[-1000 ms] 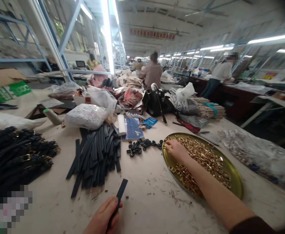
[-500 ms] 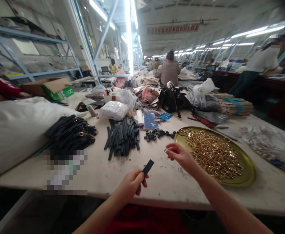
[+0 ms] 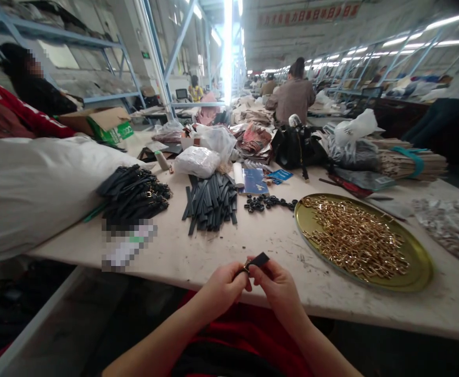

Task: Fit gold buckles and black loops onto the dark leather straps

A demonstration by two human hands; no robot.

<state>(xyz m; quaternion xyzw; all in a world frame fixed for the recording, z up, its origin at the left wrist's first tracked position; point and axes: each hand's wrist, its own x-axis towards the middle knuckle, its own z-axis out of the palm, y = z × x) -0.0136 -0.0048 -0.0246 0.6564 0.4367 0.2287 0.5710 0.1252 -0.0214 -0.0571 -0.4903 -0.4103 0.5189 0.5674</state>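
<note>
Near the table's front edge, both hands are together on a short black strap [image 3: 260, 258]. My left hand [image 3: 226, 285] is closed around its lower part, which the fingers mostly hide. The fingers of my right hand [image 3: 279, 287] pinch the strap close to its free end, thumb on top. A small gold metal piece [image 3: 246, 266] shows on the strap between the hands; its exact shape is too small to tell. To the right lies a round gold tray [image 3: 421, 277] holding a heap of gold metal fittings [image 3: 355, 238]. Loose black straps [image 3: 211, 201] are piled beyond my hands.
Small black loops [image 3: 268, 202] lie behind the hands. Further left are a bundle of black straps with gold fittings [image 3: 131, 196] and a big white sack [image 3: 36, 188]. A black bag [image 3: 298, 146] and wrapped bundles stand at the back. Co-workers are around, one at far left.
My right hand has come left from beside the tray to meet my left hand at the strap. A gold piece now shows on the strap. The view has shifted, and a person appears at left.
</note>
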